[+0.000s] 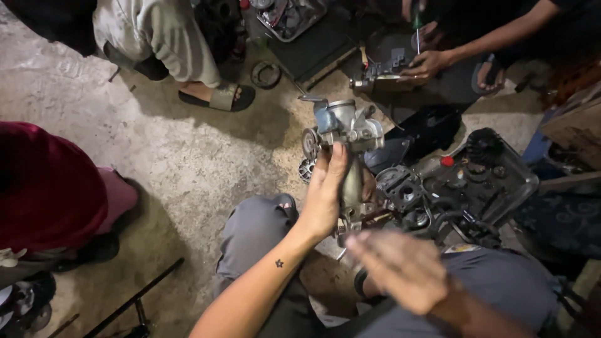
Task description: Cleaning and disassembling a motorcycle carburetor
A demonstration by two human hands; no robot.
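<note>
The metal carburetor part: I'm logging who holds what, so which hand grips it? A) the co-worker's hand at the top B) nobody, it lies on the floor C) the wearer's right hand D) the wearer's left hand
D: the left hand wraps the carburetor from below, raised off the floor, while the blurred right hand is empty.

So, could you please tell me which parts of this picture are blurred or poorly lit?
In the head view, the right hand is smeared by motion blur; the left hand and the carburetor it holds are sharp and brightly lit; the concrete floor catches light in the middle, while the corners and the parts tray at right fall into shadow.
</note>
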